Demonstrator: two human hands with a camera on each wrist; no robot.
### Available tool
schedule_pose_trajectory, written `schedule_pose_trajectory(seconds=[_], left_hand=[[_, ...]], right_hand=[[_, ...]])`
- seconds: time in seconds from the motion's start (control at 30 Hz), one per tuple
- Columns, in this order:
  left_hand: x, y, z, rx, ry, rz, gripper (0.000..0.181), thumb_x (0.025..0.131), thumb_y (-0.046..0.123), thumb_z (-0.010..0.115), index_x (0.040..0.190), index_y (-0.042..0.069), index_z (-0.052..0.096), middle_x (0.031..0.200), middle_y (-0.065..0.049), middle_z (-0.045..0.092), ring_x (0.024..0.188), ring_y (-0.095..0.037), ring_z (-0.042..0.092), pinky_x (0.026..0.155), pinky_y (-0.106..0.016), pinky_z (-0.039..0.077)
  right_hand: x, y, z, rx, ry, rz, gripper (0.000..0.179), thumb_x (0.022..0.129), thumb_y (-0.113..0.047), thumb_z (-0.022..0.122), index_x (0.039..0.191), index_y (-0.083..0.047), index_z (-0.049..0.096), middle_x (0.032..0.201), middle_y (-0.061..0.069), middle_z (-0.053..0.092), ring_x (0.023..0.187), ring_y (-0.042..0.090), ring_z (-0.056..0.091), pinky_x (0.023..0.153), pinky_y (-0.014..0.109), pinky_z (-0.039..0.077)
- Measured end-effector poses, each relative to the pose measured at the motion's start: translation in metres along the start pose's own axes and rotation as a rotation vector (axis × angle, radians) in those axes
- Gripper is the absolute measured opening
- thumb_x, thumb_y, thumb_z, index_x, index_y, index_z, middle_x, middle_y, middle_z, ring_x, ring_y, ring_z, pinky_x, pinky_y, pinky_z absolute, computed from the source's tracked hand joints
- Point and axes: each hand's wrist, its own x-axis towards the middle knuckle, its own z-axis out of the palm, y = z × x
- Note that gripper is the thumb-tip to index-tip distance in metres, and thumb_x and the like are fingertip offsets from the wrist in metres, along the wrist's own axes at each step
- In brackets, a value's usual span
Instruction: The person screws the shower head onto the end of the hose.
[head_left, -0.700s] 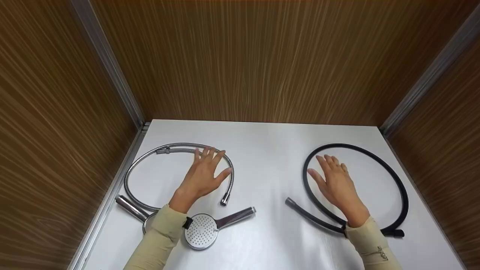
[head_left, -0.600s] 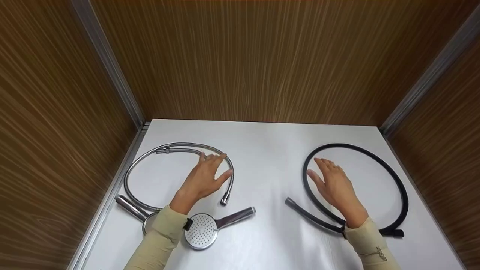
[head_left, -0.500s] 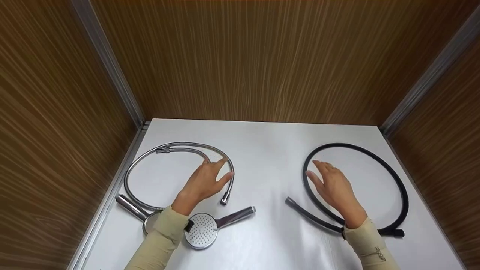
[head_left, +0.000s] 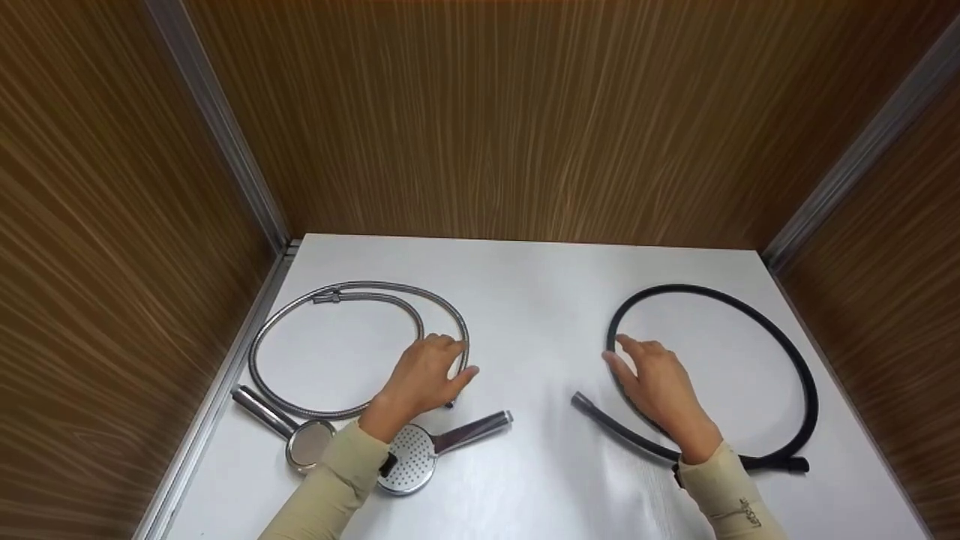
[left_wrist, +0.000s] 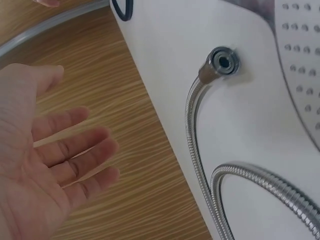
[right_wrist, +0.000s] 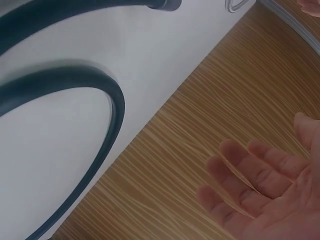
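My left hand (head_left: 424, 375) hovers over the right side of a coiled silver shower hose (head_left: 364, 285), fingers loosely bent and holding nothing. In the left wrist view the palm (left_wrist: 25, 170) faces the camera, and the hose's end fitting (left_wrist: 223, 61) lies on the white surface. Above the left side of a coiled black shower hose (head_left: 784, 345) is my right hand (head_left: 660, 379), relaxed, with nothing in it. Its bare palm (right_wrist: 295, 200) shows in the right wrist view. My left sleeve partly covers a round shower head (head_left: 416, 457) with a dotted spray face.
A second shower head (head_left: 311, 444) lies face down or tilted at the left, its handle pointing to the table's left edge. The white table (head_left: 525, 315) is enclosed by wood-grain panels (head_left: 480, 120) at the back and both sides, with metal rails (head_left: 225, 135) at the corners.
Both hands have drawn back towards the person, the left also rightwards, the right slightly leftwards. Their fingers have gone from spread to loosely bent. The hoses and shower heads lie where they were.
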Motion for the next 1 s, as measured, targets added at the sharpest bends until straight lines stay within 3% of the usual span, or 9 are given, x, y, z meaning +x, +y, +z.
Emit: schedule_pose_trajectory(seconds=[0.17,0.43,0.67,1.0], left_hand=[[-0.004,0.004,0.009,0.042,-0.035,0.021,0.039,0.097,0.037,0.070,0.118,0.004,0.075,0.106,-0.010,0.076,0.094,-0.030,0.071,0.082,-0.043,0.059],[-0.011,0.012,0.017,0.063,-0.080,0.005,0.037,0.098,0.037,0.068,0.122,0.009,0.074,0.120,-0.010,0.075,0.109,-0.027,0.070,0.097,-0.045,0.055],[-0.017,0.016,0.021,0.015,-0.109,-0.033,0.039,0.098,0.038,0.066,0.125,0.011,0.073,0.122,-0.008,0.074,0.117,-0.028,0.068,0.107,-0.057,0.047],[-0.020,0.019,0.029,0.025,-0.148,-0.041,0.041,0.098,0.041,0.065,0.126,0.012,0.072,0.120,-0.007,0.074,0.117,-0.027,0.067,0.109,-0.060,0.045]], right_hand=[[-0.005,-0.002,0.008,0.024,-0.045,0.018,0.047,0.105,-0.030,0.066,0.135,0.006,0.065,0.120,0.027,0.073,0.113,0.048,0.068,0.098,0.062,0.053],[-0.011,-0.002,0.022,0.005,-0.015,-0.031,0.042,0.102,-0.026,0.069,0.128,0.007,0.068,0.115,0.027,0.075,0.108,0.046,0.069,0.094,0.062,0.053],[-0.016,-0.002,0.030,-0.017,-0.007,-0.061,0.041,0.101,-0.025,0.070,0.127,0.006,0.069,0.111,0.026,0.075,0.103,0.046,0.070,0.089,0.061,0.055],[-0.022,-0.002,0.036,-0.028,-0.005,-0.066,0.039,0.100,-0.025,0.072,0.125,0.005,0.070,0.108,0.027,0.075,0.097,0.046,0.070,0.084,0.059,0.057]])
